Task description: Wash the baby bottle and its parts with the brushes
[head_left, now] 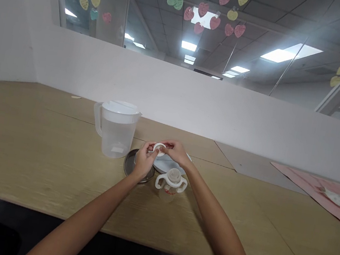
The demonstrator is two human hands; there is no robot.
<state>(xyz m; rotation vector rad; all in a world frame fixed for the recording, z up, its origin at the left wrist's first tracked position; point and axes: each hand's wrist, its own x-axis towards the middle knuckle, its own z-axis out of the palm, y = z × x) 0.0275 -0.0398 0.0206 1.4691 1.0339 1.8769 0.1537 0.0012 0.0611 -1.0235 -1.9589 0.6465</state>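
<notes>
Between the fingertips of both hands is a small round white bottle cap, raised above the table. My left hand is closed on its left side, and my right hand pinches it from the right with the thumb across its face. Just below the hands stands an upright clear baby bottle with two white handles and a translucent top. Beneath my left hand lies a dark round metal tray, partly hidden. A pale plate sits under my right hand, also partly covered.
A translucent lidded pitcher stands left of the hands. A pink sheet with cloth-like items lies at the far right, beside a grey board. The wooden table meets a white wall behind; its front edge runs below the forearms.
</notes>
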